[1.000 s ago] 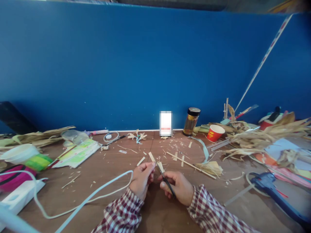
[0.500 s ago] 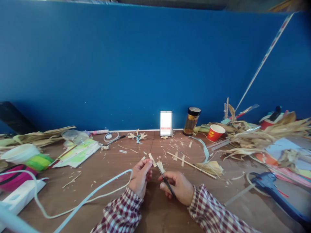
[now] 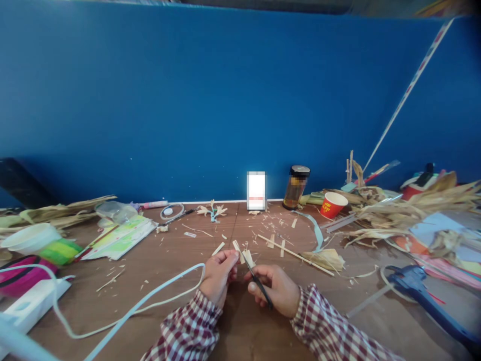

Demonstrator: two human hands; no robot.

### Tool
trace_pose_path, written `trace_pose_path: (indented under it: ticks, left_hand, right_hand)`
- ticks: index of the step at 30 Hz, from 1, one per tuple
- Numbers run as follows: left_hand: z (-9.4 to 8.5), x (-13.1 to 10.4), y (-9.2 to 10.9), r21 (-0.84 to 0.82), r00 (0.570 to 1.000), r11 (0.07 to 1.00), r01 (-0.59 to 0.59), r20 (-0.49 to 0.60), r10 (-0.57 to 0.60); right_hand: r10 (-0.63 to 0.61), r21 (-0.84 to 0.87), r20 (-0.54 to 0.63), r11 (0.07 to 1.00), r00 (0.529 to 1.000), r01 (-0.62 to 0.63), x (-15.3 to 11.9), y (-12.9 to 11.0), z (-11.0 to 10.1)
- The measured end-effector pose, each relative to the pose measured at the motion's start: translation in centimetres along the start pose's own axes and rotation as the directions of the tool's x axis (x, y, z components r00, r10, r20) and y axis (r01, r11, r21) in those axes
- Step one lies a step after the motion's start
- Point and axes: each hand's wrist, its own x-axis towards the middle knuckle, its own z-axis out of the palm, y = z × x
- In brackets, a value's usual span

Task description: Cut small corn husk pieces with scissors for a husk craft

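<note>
Between the thumb and fingers of my left hand (image 3: 221, 273) is a small pale strip of corn husk (image 3: 236, 245), its tip sticking up past the fingertips. My right hand (image 3: 276, 288) grips dark-handled scissors (image 3: 259, 283), whose blades point up and left at the strip. Whether the blades touch it I cannot tell. Behind the scissors shows another pale husk piece (image 3: 249, 257). A cut strip (image 3: 218, 248) lies on the table just beyond my left hand.
A thin stick (image 3: 296, 255) and many scraps lie ahead. Behind them stand a dark-lidded jar (image 3: 295, 188) and a red paper cup (image 3: 333, 204). At right are a blue glue gun (image 3: 417, 291) and dried husks (image 3: 406, 205). A white cable (image 3: 150, 301) loops at left.
The husk strip in my left hand has shifted slightly right and down, and its tip looks narrower. The scissors have barely moved.
</note>
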Motion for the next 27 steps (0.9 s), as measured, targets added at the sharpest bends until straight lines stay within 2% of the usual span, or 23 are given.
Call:
trace_pose_path:
  ticks: [10,27]
  left_hand:
    - [0.19,-0.13,-0.06,0.015,1.0,1.0,0.007,-0.025,-0.007]
    - [-0.06,0.12,-0.34,0.012,1.0,1.0,0.011,-0.006,-0.011]
  right_hand:
    - [0.001,0.021,-0.011,1.0,1.0,-0.001,0.31,0.64,-0.05]
    - [0.009,0.012,-0.034,1.0,0.999,-0.008,0.34,0.67,0.08]
